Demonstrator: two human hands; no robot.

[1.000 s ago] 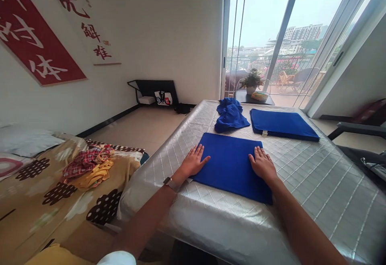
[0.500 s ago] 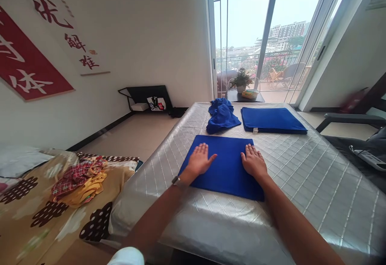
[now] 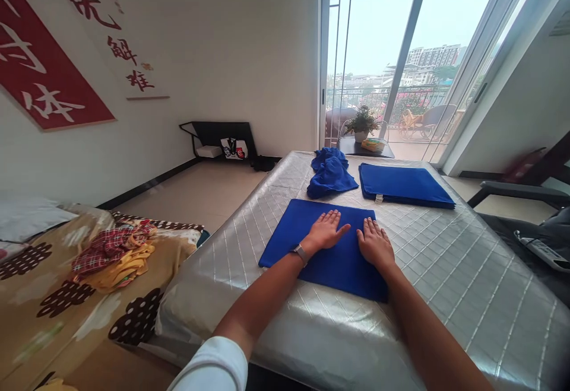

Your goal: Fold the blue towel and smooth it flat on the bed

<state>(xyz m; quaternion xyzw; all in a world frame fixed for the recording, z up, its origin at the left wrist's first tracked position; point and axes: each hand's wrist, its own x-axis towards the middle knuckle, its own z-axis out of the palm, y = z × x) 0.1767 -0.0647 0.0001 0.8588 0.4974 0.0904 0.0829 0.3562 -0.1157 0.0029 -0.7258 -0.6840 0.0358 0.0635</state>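
Note:
A flat, folded blue cloth (image 3: 285, 239) lies near the front edge of the silver quilted mattress (image 3: 449, 272). My left hand (image 3: 326, 231) rests palm down on its middle, fingers stretched out and thumb apart. On the cloth's right edge lies my right hand (image 3: 376, 242), also flat with the fingers extended. Neither hand grasps anything. Behind the cloth sits a crumpled blue cloth heap (image 3: 332, 176). A neat stack of folded blue cloths (image 3: 407, 184), with a white tag at its front edge, is at the back right.
To the left, a patterned bedspread (image 3: 89, 326) carries a pile of red plaid and yellow clothes (image 3: 116, 257). A small table (image 3: 369, 149) with a potted plant (image 3: 361, 123) stands by the sliding glass door. A dark armchair (image 3: 521, 192) is at the right.
My left hand has slid right across the folded cloth, from its left side to its middle, closer to my right hand. My right hand stays at the right edge. The view has shifted slightly.

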